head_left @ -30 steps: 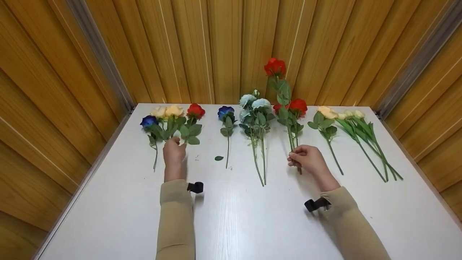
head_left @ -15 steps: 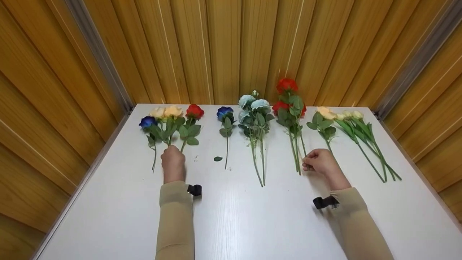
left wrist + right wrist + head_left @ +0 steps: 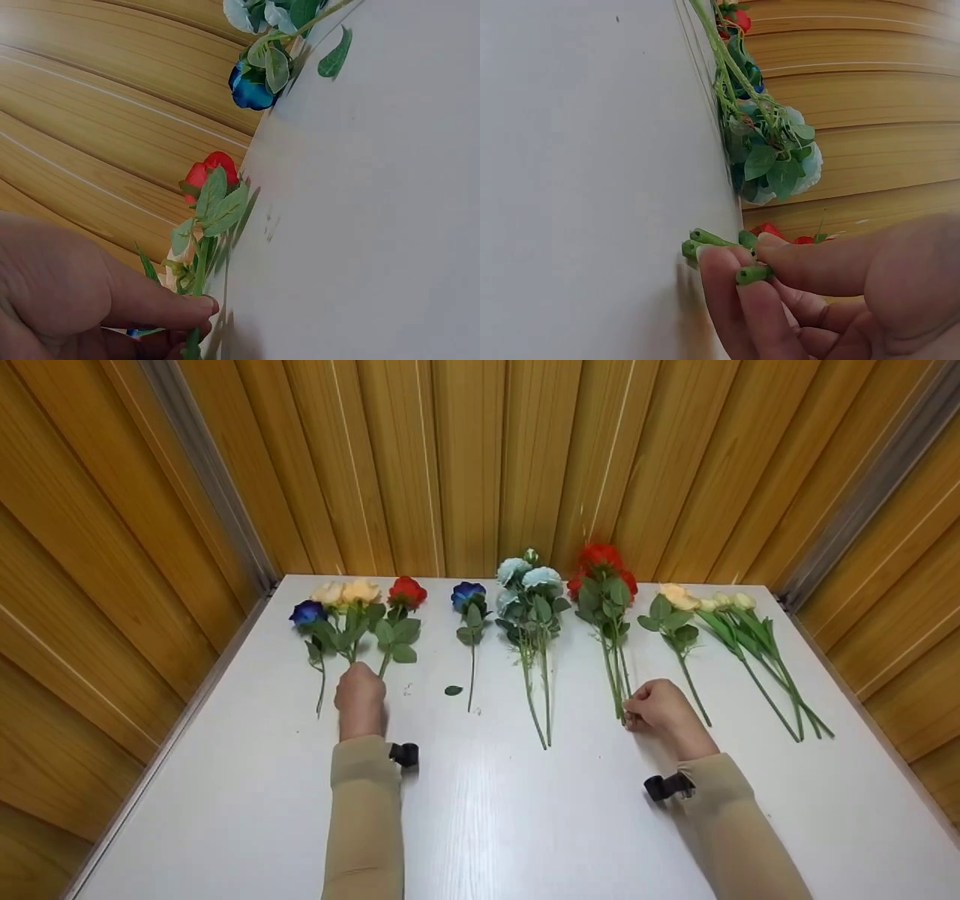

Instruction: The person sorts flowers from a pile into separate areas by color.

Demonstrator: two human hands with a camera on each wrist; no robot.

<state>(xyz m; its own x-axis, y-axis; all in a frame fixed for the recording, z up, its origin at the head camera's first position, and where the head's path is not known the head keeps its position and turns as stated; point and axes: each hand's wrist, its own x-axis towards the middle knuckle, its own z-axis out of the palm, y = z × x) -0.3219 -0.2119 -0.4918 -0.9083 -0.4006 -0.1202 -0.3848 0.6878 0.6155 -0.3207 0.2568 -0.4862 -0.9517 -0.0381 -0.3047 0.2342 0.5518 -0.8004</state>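
At the left of the table, my left hand (image 3: 360, 701) pinches the green stem of a red rose (image 3: 212, 176) between thumb and fingers. Beside that rose lie peach roses (image 3: 361, 590) and a blue rose (image 3: 307, 613); the lower peach stems are hidden behind the hand. On the right, my right hand (image 3: 664, 709) pinches the lower end of a red rose's stem (image 3: 754, 274). This red rose (image 3: 600, 556) lies over other red roses (image 3: 626, 585), and two more stem ends (image 3: 705, 238) show close to my fingertips in the right wrist view.
Between the hands lie another blue rose (image 3: 469, 594), a loose leaf (image 3: 453, 690) and pale blue flowers (image 3: 541, 577). Right of the red roses are a peach rose (image 3: 679, 596) and white tulips (image 3: 742, 600). A wood-panelled wall (image 3: 465, 465) borders the white table (image 3: 480, 825).
My right hand has lowered the raised red rose onto the other red ones, moving slightly right and nearer. My left hand has drawn back from the leaves toward the lower stem.
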